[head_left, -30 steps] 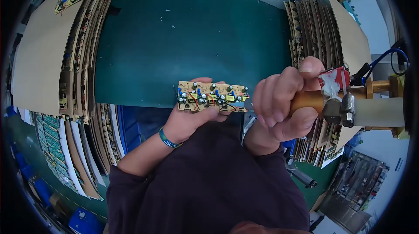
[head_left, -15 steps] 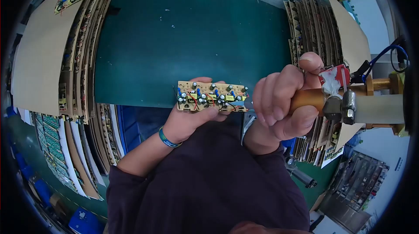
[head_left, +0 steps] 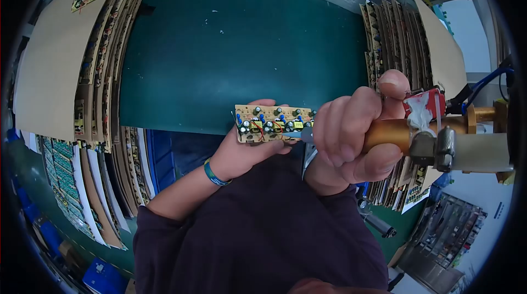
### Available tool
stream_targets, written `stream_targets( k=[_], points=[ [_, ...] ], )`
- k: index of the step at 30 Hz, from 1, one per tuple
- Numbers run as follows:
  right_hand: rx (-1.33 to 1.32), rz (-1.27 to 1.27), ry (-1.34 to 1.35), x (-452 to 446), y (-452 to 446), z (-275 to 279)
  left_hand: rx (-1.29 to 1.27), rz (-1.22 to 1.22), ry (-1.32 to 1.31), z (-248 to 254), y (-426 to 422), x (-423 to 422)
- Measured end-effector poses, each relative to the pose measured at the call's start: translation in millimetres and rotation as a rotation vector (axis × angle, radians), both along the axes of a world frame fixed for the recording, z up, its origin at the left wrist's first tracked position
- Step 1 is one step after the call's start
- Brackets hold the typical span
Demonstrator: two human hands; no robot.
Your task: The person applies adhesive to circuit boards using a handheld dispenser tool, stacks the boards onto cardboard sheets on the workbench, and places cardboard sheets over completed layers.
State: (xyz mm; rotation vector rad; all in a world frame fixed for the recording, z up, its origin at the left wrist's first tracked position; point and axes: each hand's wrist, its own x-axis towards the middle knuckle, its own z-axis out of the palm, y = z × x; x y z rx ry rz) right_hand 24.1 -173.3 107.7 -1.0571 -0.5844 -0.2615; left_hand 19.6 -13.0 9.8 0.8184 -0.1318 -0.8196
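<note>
1 long, tan, component-studded circuit board (head_left: pixel 270 119) sits pinched in the bare left hand (head_left: pixel 237 154) at a flat green tabletop (head_left: pixel 247 52). It looks light, stiff, fragile, best held by its edges. The bare right hand (head_left: pixel 355 132) is wrapped round a gold metallic cylinder (head_left: pixel 388 133), its fingers hiding the board's right end; whether the blue-grey pointed tip (head_left: pixel 298 135) touches is unclear.

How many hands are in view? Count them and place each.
2: left hand, holding the populated circuit board; right hand, wrapped around the gold-coloured handle to its right.
</note>
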Motion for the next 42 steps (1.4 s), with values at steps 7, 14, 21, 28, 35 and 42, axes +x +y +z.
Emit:
stream_targets(
  k=[7, 14, 21, 28, 35, 42],
  points=[
    [-0.041, -0.038, 0.038, -5, 3, 1, 0.01, -0.008, -0.01, 4, 0, 2],
    [-0.016, -0.018, 0.01, -2, 2, -3, -0.027, 0.014, 0.039, 2, -1, 0],
    [-0.028, 0.003, -0.011, 0, 1, -3, -0.025, 0.005, 0.02, 2, 0, 0],
    [-0.01, -0.012, 0.01, -1, 4, 1, -0.038, 0.017, 0.026, -2, -1, -2],
    [0.013, 0.003, 0.034, -2, 9, 3, 0.107, 0.01, -0.126, -3, -3, -3],
    [0.008, 0.047, 0.014, -2, 12, 2, 0.167, -0.005, -0.232, -3, -5, -3]
  ],
)
